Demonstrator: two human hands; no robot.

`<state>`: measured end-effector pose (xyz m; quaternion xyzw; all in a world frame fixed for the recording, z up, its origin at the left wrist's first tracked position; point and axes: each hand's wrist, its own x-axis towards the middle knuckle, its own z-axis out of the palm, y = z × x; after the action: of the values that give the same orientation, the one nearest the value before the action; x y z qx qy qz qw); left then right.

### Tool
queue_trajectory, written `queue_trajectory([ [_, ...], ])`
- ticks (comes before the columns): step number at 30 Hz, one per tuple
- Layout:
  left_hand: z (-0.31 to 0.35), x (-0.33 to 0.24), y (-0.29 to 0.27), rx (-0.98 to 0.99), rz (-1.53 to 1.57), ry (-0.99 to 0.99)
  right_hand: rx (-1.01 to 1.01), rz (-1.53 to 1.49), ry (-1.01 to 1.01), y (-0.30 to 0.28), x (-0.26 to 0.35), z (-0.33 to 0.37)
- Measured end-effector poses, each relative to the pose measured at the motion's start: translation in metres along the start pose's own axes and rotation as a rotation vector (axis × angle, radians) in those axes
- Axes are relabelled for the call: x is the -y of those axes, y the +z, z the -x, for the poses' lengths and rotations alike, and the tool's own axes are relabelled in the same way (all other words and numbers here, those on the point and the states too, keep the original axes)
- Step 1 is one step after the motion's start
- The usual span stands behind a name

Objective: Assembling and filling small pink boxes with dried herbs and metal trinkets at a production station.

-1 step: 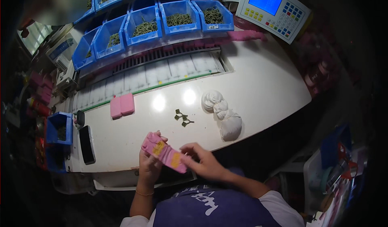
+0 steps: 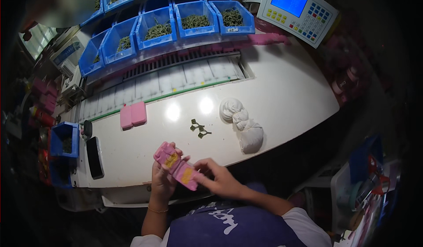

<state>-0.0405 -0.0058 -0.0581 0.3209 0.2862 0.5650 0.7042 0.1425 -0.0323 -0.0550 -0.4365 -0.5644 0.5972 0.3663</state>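
Observation:
A pink, rubber-like two-part mould (image 2: pixel 178 170) lies spread open like a book, with a yellow patch on the inner face of each half. My left hand (image 2: pixel 164 176) is closed around its upper half from below and from the left. My right hand (image 2: pixel 216 176) has its thumb and fingertips on the lower half at its right end; the exact grip is partly hidden. Beyond the mould, two small dark green branched pieces (image 2: pixel 200 129) lie on the white table (image 2: pixel 291 93). A knotted white cloth bundle (image 2: pixel 247 126) rests to their right.
Two pink blocks (image 2: pixel 133 115) sit side by side at left. A phone (image 2: pixel 94 157) lies at the table's left edge. Blue bins (image 2: pixel 155 24) holding green coiled pieces stand at the back, behind a slatted grille (image 2: pixel 167 64). A keypad panel with blue screen (image 2: pixel 297 11) is back right.
The mould's lower half has tilted slightly, showing more of its inner face. My right hand has shifted a little with it; the table items have stayed put.

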Motion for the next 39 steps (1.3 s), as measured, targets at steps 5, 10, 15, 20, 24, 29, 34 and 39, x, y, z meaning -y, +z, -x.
queue_trajectory([
  [5,-0.006,-0.001,0.005,-0.202,0.245,-0.161,-0.287,0.533,-0.420,-0.026,0.011,-0.014],
  [10,-0.004,0.000,-0.001,-0.194,0.096,-0.171,-0.717,1.377,-0.398,-0.092,0.020,-0.045],
  [15,-0.006,-0.002,0.012,-0.217,-0.027,-0.218,-0.430,0.982,-0.623,-0.085,0.028,-0.039],
  [20,-0.004,0.014,0.008,-0.186,-0.254,-0.087,0.131,0.840,-0.884,-0.031,0.041,-0.026],
  [24,-0.001,-0.010,0.026,-0.251,-0.043,-0.167,0.036,0.829,-0.805,-0.050,0.037,-0.020],
  [29,-0.004,0.003,0.020,-0.193,-0.391,-0.049,0.096,0.862,-0.868,-0.047,0.021,-0.023],
  [34,-0.008,-0.001,0.024,-0.173,-0.407,0.029,-0.016,0.633,-0.803,-0.051,0.030,-0.006],
  [39,-0.009,0.005,0.025,-0.213,-0.515,0.091,0.274,0.593,-0.600,-0.048,0.025,0.004],
])
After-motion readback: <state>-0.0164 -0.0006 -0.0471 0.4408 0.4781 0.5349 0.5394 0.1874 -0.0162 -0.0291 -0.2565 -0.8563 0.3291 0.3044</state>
